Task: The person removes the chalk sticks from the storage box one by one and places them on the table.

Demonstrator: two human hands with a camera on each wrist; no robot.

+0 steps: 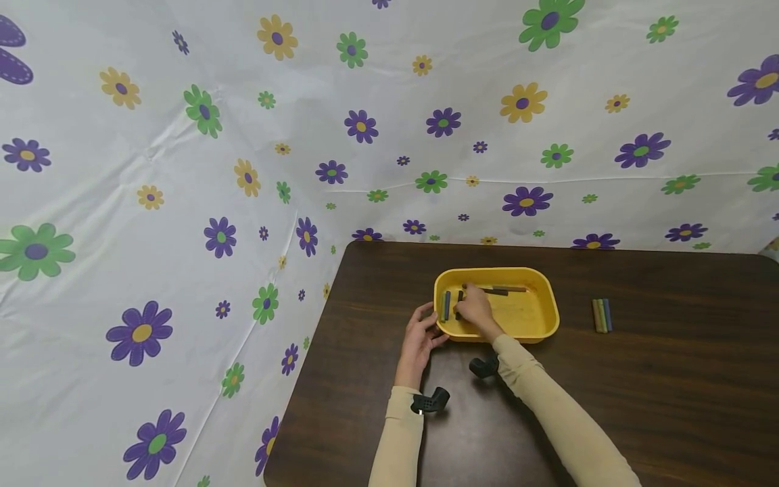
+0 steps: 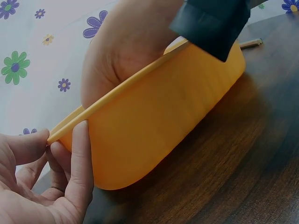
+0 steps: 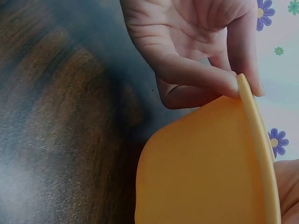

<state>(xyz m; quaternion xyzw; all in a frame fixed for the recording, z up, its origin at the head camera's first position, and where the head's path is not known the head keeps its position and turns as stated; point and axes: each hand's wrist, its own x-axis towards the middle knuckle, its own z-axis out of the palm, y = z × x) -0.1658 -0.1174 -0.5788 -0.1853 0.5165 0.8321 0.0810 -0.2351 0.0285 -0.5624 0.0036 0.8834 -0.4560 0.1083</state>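
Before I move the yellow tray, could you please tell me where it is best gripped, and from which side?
I'd probably pinch the thin, raised rim of the yellow tray at its right end, coming from the right; no hand is there, whereas the left hand pinches the left end and the right hand reaches inside.

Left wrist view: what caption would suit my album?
Left hand pinching the rim of a yellow tray on a dark tabletop as the right hand reaches inside.
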